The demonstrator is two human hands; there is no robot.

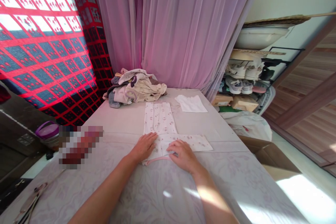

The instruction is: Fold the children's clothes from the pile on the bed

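Observation:
A small white garment (160, 117) with a scattered print lies spread on the table, its body pointing away from me and one long sleeve (198, 142) stretched to the right. A pink-edged neckline (157, 159) faces me. My left hand (145, 147) rests on the garment's near left part with its fingers laid out flat. Near the neckline, my right hand (182, 154) has its fingers curled and closed on the cloth. A small grey patch shows by the right thumb; what it is I cannot make out. The left sleeve is not visible.
A heap of clothes (136, 89) sits at the table's far left. A folded white cloth (191, 103) lies at the far right. Cords (30, 203) lie at the near left. Right of the table stand a cardboard box (270, 157) and a shoe rack (244, 77). Purple curtains (178, 28) hang behind.

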